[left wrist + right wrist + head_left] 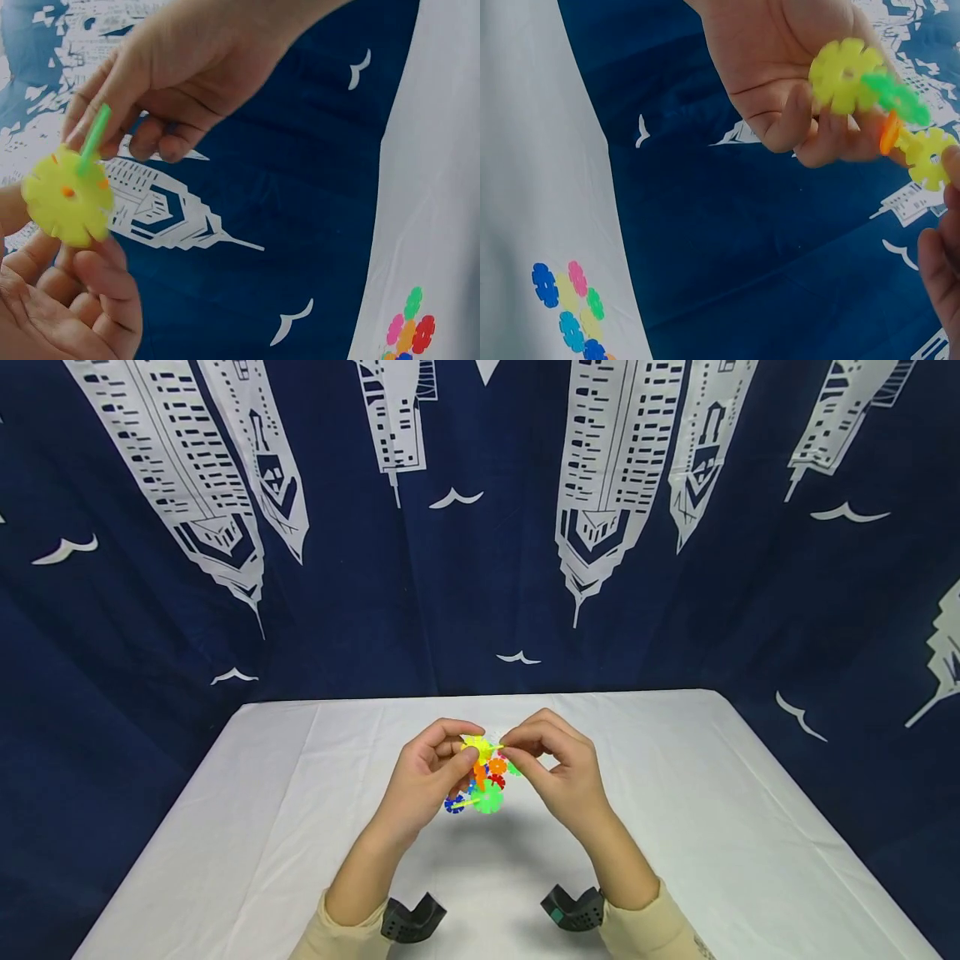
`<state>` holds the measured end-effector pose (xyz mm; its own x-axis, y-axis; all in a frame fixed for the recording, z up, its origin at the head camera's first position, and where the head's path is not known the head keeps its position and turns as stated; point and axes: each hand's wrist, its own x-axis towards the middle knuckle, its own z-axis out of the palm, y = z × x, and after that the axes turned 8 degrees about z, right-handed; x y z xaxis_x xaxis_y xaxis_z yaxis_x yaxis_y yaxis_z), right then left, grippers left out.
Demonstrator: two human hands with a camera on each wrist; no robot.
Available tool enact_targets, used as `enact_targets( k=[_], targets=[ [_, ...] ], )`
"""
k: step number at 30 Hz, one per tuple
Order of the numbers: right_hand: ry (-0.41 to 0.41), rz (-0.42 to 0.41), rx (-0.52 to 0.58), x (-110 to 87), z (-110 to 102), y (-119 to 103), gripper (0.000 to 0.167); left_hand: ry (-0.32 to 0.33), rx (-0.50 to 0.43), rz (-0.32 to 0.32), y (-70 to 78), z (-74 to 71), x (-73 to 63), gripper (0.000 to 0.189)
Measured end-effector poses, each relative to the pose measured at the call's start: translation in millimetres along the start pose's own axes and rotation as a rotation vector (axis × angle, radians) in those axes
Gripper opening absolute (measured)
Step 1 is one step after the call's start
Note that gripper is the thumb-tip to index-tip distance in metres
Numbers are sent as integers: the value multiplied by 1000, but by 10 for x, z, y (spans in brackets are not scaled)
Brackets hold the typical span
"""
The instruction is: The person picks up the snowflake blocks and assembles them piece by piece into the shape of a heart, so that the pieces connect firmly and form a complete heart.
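Note:
Both hands hold up a small joined cluster of notched plastic snowflake discs above the white table. My left hand (427,768) pinches a yellow snowflake disc (477,745) between thumb and fingers. Opposite it, my right hand (558,768) pinches a yellow piece seen edge-on at that disc's side. In the right wrist view the cluster shows a yellow disc (841,79), a green disc (900,99) and an orange disc (889,133) linked together. The left wrist view has a green disc (94,139) standing edge-on against the yellow. Fingers partly hide the joins.
Loose snowflake discs in several colours lie on the white table beyond the hands, among them a red disc (424,334) and a blue disc (545,285). A dark blue curtain (480,577) with white buildings hangs behind the table's far edge.

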<state>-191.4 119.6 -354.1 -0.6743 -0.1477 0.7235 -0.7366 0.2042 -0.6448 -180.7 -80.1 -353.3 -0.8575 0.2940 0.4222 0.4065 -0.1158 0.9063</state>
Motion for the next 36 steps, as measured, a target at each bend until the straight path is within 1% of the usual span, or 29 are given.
enact_targets(
  k=[2,5,9,12,14,17,19,21,22,24,26,28,30,32,34,36],
  targets=[
    [-3,-21,0,-1,3,3,18,-6,43,10,-12,3,4,26],
    [-20,-44,24,-3,11,11,21,-30,62,6,-30,4,7,28],
    [-55,-58,76,-11,17,29,17,-53,20,10,-51,17,9,31],
    [-71,-62,97,-15,22,39,14,-35,30,33,-62,31,9,30],
    [-76,-58,103,-16,25,44,16,-17,47,39,-61,38,8,29],
    [-74,-52,105,-18,35,63,21,13,63,30,-56,41,7,29],
    [-63,-25,99,-21,41,92,23,40,63,18,-49,40,10,29],
    [-28,38,85,-24,51,142,20,72,55,10,-39,38,16,30],
    [-1,90,86,-26,58,178,18,89,54,7,-31,35,20,30],
    [49,220,93,-31,77,265,11,119,55,4,-16,30,24,30],
    [89,373,106,-42,106,385,8,137,53,2,-5,25,26,30],
    [93,514,92,-68,143,533,9,141,48,1,-1,22,23,30],
    [51,620,15,-106,180,697,11,138,45,-1,-2,22,19,30],
    [-16,695,-83,-162,216,856,14,132,48,-2,-5,24,14,31],
    [-94,734,-181,-226,247,993,17,128,57,-2,-9,27,8,31],
    [-163,759,-255,-285,269,1095,21,124,69,1,-12,29,5,30]
  ],
)
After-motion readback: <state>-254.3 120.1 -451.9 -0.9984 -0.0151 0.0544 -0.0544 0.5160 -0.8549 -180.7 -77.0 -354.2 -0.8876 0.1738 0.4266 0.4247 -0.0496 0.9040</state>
